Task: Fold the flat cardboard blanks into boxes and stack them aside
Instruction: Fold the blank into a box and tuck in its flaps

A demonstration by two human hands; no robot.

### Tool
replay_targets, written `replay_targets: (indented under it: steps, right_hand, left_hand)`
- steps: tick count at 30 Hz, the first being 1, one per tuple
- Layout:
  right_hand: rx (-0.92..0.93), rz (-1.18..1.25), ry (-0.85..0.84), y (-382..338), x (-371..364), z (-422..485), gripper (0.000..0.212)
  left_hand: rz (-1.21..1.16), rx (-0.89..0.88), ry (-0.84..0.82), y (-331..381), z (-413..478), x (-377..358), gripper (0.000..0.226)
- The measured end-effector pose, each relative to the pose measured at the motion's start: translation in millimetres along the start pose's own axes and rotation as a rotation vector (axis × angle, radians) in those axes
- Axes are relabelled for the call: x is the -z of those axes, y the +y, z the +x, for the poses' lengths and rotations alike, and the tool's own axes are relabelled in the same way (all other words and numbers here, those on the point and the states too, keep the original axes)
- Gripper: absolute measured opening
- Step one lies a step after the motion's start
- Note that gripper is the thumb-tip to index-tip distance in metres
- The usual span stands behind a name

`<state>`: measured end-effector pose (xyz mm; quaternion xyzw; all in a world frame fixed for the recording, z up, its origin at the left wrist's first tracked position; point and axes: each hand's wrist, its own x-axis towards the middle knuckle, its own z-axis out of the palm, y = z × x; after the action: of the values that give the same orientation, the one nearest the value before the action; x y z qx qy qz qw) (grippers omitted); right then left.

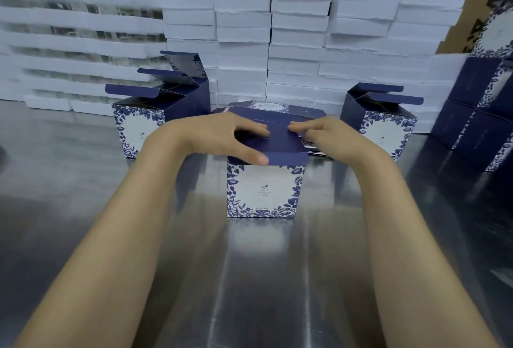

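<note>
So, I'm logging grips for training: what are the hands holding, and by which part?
The middle box, by its lid: the left hand pinches the lid's front edge, and the right hand presses straight fingers on top.

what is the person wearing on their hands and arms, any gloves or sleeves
Nothing shows on either. The left hand and right hand are bare: no gloves, rings or watch visible. Both forearms are uncovered, with no sleeve in view.
</note>
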<state>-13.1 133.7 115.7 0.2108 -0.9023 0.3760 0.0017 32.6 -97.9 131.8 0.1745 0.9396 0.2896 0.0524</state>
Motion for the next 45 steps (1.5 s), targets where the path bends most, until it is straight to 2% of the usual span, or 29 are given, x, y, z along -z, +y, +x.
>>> replay_targets:
  steps: [3,7,9,11,14,17,21,25,29,32,37,45]
  right_hand:
    - [-0.059,0.016,-0.05,-11.7,10.5,-5.9,0.025]
    - [0.17,0.135,-0.107,-21.8,9.5,-14.6,0.016]
    - [0.257,0.193,0.021,-25.0,3.3,-12.2,0.008]
    - [0.306,0.201,0.16,-25.9,-2.1,-8.1,0.011]
    - [0.413,0.195,0.316,-25.9,-9.9,-4.1,0.014]
    - [0.426,0.177,0.383,-24.3,-13.6,-1.9,0.012]
    - [0.383,0.168,0.319,-24.0,-12.7,-1.8,0.009]
    - [0.517,0.13,0.393,-29.2,-17.7,-2.9,0.012]
    - [0.542,0.115,0.439,-31.6,-20.6,-1.4,0.011]
    - [0.553,0.096,0.409,-28.3,-16.5,-1.2,0.007]
    - [0.513,0.278,0.479,-16.3,-4.6,-5.5,0.01]
    - [0.352,0.569,0.422,-15.7,5.6,-5.8,0.009]
  left_hand:
    - [-0.106,-0.03,0.066,-6.3,2.0,-0.5,0.051]
    - [-0.215,-0.158,0.284,-7.6,-0.9,0.9,0.019]
    - [-0.244,-0.216,0.457,-3.6,-1.0,0.0,0.004]
    - [-0.229,-0.254,0.563,0.1,1.8,-2.6,0.007]
    - [-0.161,-0.26,0.637,7.5,5.3,-7.8,0.018]
    - [-0.158,-0.236,0.652,11.7,5.0,-7.0,0.019]
    - [-0.158,-0.229,0.566,15.7,1.2,-5.0,0.013]
    - [-0.136,-0.337,0.617,23.9,-0.1,-6.2,0.009]
    - [-0.127,-0.331,0.702,22.2,0.9,-9.7,0.008]
    - [-0.147,-0.336,0.694,19.0,1.8,-10.6,0.006]
    - [-0.271,-0.306,0.623,10.4,-0.3,-5.5,0.01]
    - [-0.233,-0.289,0.773,12.7,0.1,-10.0,0.016]
